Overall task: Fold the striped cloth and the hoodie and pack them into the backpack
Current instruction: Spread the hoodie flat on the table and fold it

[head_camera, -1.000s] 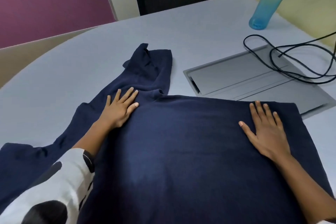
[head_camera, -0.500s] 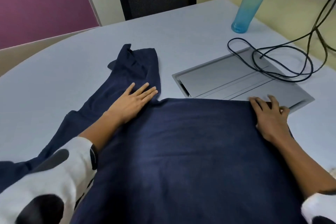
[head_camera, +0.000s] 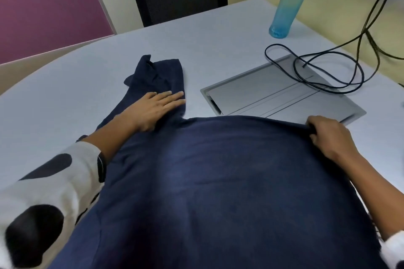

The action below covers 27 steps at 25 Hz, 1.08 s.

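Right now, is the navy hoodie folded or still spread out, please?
Mostly spread: the hoodie lies flat over the table, one sleeve stretched out under the left hand.

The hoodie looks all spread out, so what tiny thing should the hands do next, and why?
Probably lift the far right corner and fold it across toward the left. The right hand already grips that edge of the hoodie, while the left hand lies flat on the sleeve, pinning it to the table. Nothing looks folded over yet.

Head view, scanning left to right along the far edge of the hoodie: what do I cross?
Left hand flat on the hoodie sleeve → bare table → grey cable hatch → right hand gripping the hoodie's far corner.
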Each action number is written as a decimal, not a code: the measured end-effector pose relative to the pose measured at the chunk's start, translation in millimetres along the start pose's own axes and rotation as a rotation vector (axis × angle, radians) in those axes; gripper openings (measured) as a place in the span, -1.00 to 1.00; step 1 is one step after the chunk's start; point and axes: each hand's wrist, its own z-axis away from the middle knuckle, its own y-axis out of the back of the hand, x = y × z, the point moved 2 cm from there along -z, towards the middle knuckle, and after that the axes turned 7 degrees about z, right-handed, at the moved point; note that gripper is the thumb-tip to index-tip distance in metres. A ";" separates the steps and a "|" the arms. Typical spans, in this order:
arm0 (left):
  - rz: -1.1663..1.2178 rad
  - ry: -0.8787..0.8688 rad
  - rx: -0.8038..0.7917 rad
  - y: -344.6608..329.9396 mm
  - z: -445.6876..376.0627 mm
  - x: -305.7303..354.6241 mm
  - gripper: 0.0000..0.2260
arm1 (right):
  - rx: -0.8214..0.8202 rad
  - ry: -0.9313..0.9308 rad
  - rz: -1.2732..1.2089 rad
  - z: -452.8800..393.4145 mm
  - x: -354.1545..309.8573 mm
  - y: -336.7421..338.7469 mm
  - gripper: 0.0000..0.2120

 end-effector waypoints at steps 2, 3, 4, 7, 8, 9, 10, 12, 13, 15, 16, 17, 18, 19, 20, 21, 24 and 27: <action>-0.041 -0.083 -0.155 1.9 -10.7 25.4 -0.10 | 0.017 -0.038 -0.020 6.0 -0.3 4.1 -0.78; -0.093 -0.097 -0.192 3.5 -14.7 31.4 -0.17 | 0.024 -0.062 -0.035 10.2 1.1 4.9 -0.80; -0.153 -0.088 -0.191 6.4 -15.1 29.5 -0.31 | 0.034 -0.090 -0.060 15.8 2.4 5.8 -0.81; -0.346 -0.098 0.012 24.2 8.2 7.4 -0.79 | 0.086 -0.144 -0.099 35.4 7.4 11.1 -0.67; -0.356 -0.112 0.088 30.1 24.2 -1.2 -0.90 | 0.105 -0.155 -0.101 42.8 9.3 14.6 -0.65; -0.334 -0.120 0.162 29.1 39.7 -12.7 -0.91 | 0.125 -0.160 -0.108 50.9 11.2 18.4 -0.66; -0.331 -0.102 0.235 26.3 56.5 -22.5 -0.88 | 0.144 -0.157 -0.115 60.1 12.7 22.4 -0.68; -0.344 0.002 0.317 22.4 91.4 -34.1 -0.86 | 0.179 -0.125 -0.114 80.1 14.4 30.2 -0.66; -0.332 0.077 0.353 22.3 108.0 -33.8 -0.87 | 0.199 -0.100 -0.111 90.9 15.2 33.3 -0.64; -0.322 0.184 0.461 18.7 140.9 -25.4 -0.89 | 0.237 -0.070 -0.133 112.4 18.3 40.4 -0.60; -0.314 0.210 0.512 16.5 158.5 -18.6 -0.87 | 0.248 -0.072 -0.153 122.9 20.3 43.3 -0.60; -0.295 0.232 0.549 14.6 177.7 -10.0 -0.83 | 0.249 -0.078 -0.172 135.0 22.1 45.8 -0.59; -0.271 0.249 0.573 12.2 196.1 -0.7 -0.79 | 0.242 -0.082 -0.193 147.0 23.5 46.0 -0.58; -0.246 0.257 0.578 8.4 212.8 9.5 -0.74 | 0.226 -0.080 -0.215 159.1 24.8 43.6 -0.57; -0.216 0.244 0.572 4.1 227.8 21.9 -0.69 | 0.204 -0.066 -0.230 171.1 25.4 39.9 -0.55; -0.190 0.213 0.553 -2.0 240.5 35.1 -0.65 | 0.170 -0.039 -0.233 182.3 24.9 34.4 -0.52; -0.154 0.185 0.469 -23.0 269.9 63.9 -0.66 | 0.050 0.073 -0.213 215.3 21.5 16.2 -0.47; -0.133 0.250 0.467 -31.8 292.9 77.8 -0.73 | 0.012 0.060 -0.223 242.9 22.5 8.2 -0.49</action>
